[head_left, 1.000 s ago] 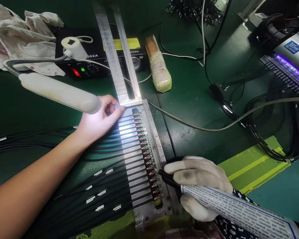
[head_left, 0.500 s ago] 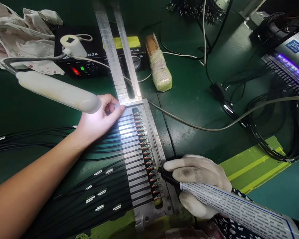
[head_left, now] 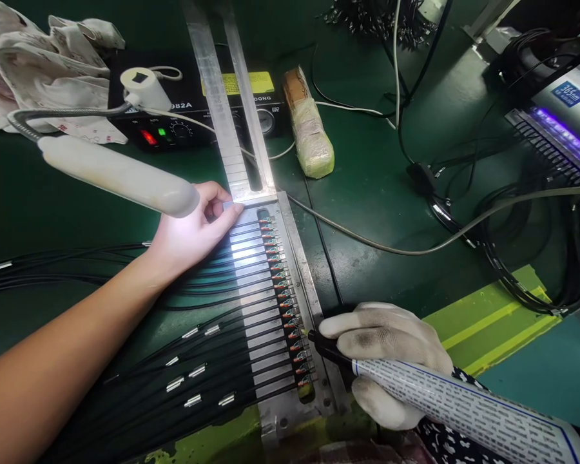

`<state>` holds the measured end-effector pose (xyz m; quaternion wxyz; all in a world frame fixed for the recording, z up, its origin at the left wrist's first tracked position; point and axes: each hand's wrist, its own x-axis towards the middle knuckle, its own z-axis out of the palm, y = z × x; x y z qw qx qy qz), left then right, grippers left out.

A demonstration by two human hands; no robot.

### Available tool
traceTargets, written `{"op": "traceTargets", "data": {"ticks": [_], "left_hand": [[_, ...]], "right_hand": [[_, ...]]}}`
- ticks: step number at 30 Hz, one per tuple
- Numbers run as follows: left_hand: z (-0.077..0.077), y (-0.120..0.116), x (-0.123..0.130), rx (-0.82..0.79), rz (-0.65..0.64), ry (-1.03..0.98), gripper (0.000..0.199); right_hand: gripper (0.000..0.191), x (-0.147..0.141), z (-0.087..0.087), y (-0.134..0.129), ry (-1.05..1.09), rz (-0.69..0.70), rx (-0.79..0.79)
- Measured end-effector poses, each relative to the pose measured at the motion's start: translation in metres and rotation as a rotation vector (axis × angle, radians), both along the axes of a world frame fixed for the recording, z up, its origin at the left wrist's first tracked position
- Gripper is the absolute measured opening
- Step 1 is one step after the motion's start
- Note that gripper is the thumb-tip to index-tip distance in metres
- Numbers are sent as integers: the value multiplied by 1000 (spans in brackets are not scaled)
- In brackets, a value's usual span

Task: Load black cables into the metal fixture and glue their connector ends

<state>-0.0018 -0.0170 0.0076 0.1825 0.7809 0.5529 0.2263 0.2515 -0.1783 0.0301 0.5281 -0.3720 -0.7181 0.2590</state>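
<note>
A metal fixture (head_left: 258, 357) lies in the middle, with a row of black cables (head_left: 222, 299) laid side by side across it. Their stripped ends with small orange and green wires line up along its right part. At the fixture's upper left corner, my left hand (head_left: 188, 232) pinches the edge between thumb and fingers. My right hand (head_left: 391, 341), in a stained white glove, is wrapped round a printed tube (head_left: 444, 399) with a black nozzle. The nozzle's tip is close beside the wire ends in the lower half of the row.
A white lamp (head_left: 120, 177) hangs over my left wrist. Behind are a black control box (head_left: 145, 125), a cloth (head_left: 43, 64) and a wrapped block (head_left: 312, 138). Coiled cables (head_left: 502, 264) and a device with purple light (head_left: 568, 132) are at right.
The nozzle in my right hand has moved slightly down along the row of wire ends. My left hand has kept its place on the fixture.
</note>
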Motion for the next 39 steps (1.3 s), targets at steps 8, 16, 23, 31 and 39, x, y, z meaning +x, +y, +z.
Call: {"op": "traceTargets", "data": {"ticks": [8, 16, 23, 31, 39], "left_hand": [[3, -1, 1, -19, 5, 5, 23], [3, -1, 1, -16, -2, -7, 24], [1, 0, 0, -4, -7, -4, 24], [5, -3, 1, -41, -3, 22, 23], [4, -2, 0, -28, -11, 25, 24]], "right_hand": [[20, 0, 4, 2, -14, 0, 5], [20, -1, 0, 3, -24, -4, 2], [18, -3, 5, -3, 8, -48, 78], [19, -1, -4, -19, -61, -41, 54], [24, -3, -1, -15, -37, -41, 17]]}}
